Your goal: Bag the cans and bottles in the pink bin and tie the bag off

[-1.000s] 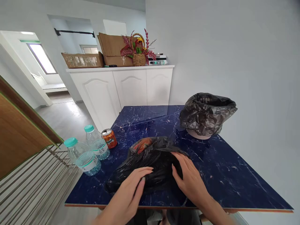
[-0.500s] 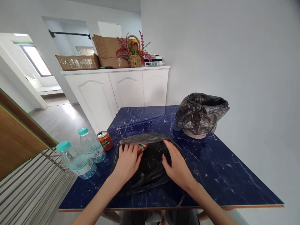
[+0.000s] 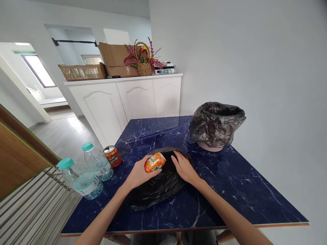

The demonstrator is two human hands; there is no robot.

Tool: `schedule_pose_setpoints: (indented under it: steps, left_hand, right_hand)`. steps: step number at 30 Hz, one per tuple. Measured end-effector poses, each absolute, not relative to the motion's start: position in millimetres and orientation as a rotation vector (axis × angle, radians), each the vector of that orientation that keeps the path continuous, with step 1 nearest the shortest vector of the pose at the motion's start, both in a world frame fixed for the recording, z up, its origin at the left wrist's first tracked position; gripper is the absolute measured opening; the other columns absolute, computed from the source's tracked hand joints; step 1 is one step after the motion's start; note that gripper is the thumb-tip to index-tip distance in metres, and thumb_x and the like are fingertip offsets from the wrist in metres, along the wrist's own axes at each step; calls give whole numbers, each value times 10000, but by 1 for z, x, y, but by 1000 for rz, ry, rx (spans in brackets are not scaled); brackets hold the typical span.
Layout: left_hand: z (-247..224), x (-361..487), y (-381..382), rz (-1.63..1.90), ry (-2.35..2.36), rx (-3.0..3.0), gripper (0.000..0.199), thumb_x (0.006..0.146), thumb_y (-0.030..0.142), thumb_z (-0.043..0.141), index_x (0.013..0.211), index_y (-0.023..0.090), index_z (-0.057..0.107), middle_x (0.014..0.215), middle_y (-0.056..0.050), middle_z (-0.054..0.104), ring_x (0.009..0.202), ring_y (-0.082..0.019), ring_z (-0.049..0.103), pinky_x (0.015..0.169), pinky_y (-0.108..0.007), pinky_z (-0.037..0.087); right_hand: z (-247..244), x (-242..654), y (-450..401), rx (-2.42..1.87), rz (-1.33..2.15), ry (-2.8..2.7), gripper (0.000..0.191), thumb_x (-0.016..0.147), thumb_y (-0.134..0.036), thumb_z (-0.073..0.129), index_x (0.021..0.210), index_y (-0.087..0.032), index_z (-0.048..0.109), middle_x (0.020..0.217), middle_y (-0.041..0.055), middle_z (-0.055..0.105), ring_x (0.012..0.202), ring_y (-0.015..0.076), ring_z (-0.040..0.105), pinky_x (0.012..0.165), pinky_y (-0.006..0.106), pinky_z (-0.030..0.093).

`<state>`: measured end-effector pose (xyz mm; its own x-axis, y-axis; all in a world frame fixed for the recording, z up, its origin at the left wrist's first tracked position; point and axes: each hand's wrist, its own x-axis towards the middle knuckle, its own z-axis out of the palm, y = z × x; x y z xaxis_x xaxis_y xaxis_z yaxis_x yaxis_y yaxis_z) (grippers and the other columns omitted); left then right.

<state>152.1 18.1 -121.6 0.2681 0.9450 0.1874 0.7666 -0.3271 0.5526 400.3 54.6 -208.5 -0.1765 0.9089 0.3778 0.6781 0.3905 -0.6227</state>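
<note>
My left hand is closed around an orange soda can, tilted on its side above the black plastic bag. The bag lies slumped on the blue marbled table. My right hand rests on the right part of that bag, its fingers stretched out and holding nothing. Another orange soda can stands upright to the left of my left hand. Beside it are two clear plastic bottles with teal caps, a farther bottle and a nearer bottle.
A bin lined with a black bag stands at the table's back right. Behind the table is a white cabinet bearing cardboard boxes and a flower basket. A metal rack adjoins the left edge.
My left hand has lifted the soda can up out of the black bag. My right hand has shifted slightly left and flattened onto the bag, which has sagged. The view tilted a little.
</note>
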Motion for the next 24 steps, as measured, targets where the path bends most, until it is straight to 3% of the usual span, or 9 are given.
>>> schedule_pose_setpoints:
  steps: [6, 9, 11, 14, 20, 24]
  left_hand:
    - [-106, 144, 15, 1353, 1038, 1338, 674, 820, 661, 807, 1250, 152, 703, 1262, -169, 772, 1090, -306, 752, 916, -379, 601]
    - [-110, 136, 33, 1641, 1076, 1201, 627, 860, 689, 747, 1213, 174, 690, 1285, -170, 751, 1160, -290, 730, 938, -372, 598]
    - [-118, 129, 48, 1767, 1207, 1200, 640, 809, 666, 804, 1225, 205, 648, 1301, -138, 735, 1214, -284, 707, 1005, -389, 580]
    - [-138, 120, 67, 1829, 1392, 1191, 719, 702, 585, 915, 1223, 219, 582, 1280, -113, 711, 1200, -292, 701, 1054, -437, 558]
    - [-170, 113, 86, 1805, 1628, 1283, 747, 737, 557, 898, 1261, 220, 486, 1293, -128, 656, 1193, -311, 695, 1098, -502, 534]
    - [-184, 107, 92, 1756, 1678, 1358, 847, 684, 556, 925, 1295, 218, 446, 1306, -139, 646, 1208, -332, 700, 1094, -535, 547]
  right_hand:
    - [-227, 440, 66, -1442, 371, -1950, 669, 1121, -590, 303, 1578, -157, 529, 1583, 177, 592, 1498, 336, 534, 1258, 536, 411]
    - [-231, 458, 70, -1471, 336, -1950, 654, 1116, -578, 313, 1548, -152, 556, 1544, 179, 626, 1468, 337, 568, 1243, 533, 435]
    - [-233, 463, 72, -1490, 319, -1934, 640, 1118, -562, 309, 1538, -151, 561, 1531, 184, 636, 1457, 342, 579, 1230, 540, 448]
    - [-236, 464, 73, -1488, 286, -1942, 614, 1113, -556, 335, 1535, -173, 564, 1531, 169, 639, 1448, 340, 587, 1220, 540, 462]
    - [-238, 462, 74, -1478, 229, -1968, 598, 1113, -538, 356, 1512, -156, 586, 1513, 173, 652, 1434, 330, 602, 1214, 515, 473]
    - [-239, 463, 74, -1477, 218, -1970, 587, 1114, -532, 369, 1515, -160, 583, 1508, 173, 656, 1426, 325, 610, 1200, 503, 489]
